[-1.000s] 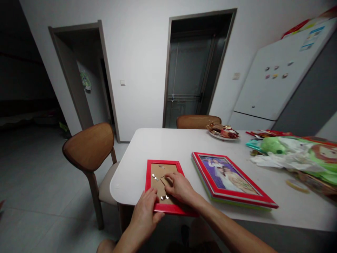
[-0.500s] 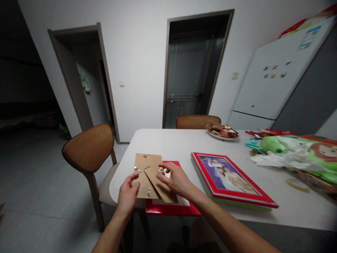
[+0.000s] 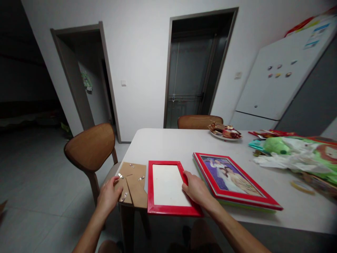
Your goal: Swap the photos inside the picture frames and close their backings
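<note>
A brown picture-frame backing board (image 3: 139, 175) with metal clips and a slanted slit rests at the table's left front corner. My left hand (image 3: 110, 193) closes on its left edge, thumb and fingers bent together. Beside it lies a red photo frame (image 3: 150, 189) with a plain off-white sheet (image 3: 170, 184) showing inside its border. The fingers of my right hand (image 3: 196, 188) are wrapped over the frame's right side. Further right, a second red frame (image 3: 250, 202) holding a photo lies on top of a stack, apart from my right hand.
The white table (image 3: 163, 144) carries a plate (image 3: 228, 138) of wrapped items at the back and a heap of plastic packaging (image 3: 292, 151) on the right. A tape roll (image 3: 302, 188) lies before the heap. Wooden chairs stand left (image 3: 91, 149) and behind (image 3: 200, 122).
The backing board has gone left, off the red frame and onto the table beside it. My left hand moved left with it; my right hand left the board for the frame's right side.
</note>
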A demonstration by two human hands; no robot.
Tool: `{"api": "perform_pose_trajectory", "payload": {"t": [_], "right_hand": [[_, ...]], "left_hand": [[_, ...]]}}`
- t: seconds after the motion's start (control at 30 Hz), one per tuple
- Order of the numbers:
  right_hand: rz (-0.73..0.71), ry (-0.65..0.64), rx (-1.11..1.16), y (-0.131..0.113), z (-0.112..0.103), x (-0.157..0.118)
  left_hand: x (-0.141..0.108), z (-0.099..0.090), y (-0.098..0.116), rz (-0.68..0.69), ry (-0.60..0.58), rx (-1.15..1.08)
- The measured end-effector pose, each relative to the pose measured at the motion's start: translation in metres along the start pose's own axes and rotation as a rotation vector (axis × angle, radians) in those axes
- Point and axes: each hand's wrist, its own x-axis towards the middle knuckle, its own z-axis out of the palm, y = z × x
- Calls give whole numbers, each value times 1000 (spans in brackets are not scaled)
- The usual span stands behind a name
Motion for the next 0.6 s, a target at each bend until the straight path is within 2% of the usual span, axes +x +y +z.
{"api": "perform_pose_trajectory", "payload": {"t": [0.1,0.2,0.27,0.33,0.4,0.47,0.53,0.6], "right_hand": [[81,5,138,-2,-7,4],[225,-105,567,-8,-16,1],[281,-201,940,-15,-23,-3],[281,-242,1213,-23,-31,-8],[268,-244,1334,-30,-40,-13],[262,-242,1367,-36,-47,-15],[250,-234,1383,-38,-52,-16],[238,-214,1400,-37,-53,-15]], "left_hand": [[-9,9,6,79,44,86],[-29,29,28,174,44,117],[-48,47,51,315,-44,131],[-67,67,76,433,-197,121],[-82,86,97,536,-298,108],[-91,99,112,606,-303,122],[-92,105,121,683,-292,141],[-88,102,127,760,-277,146]]}}
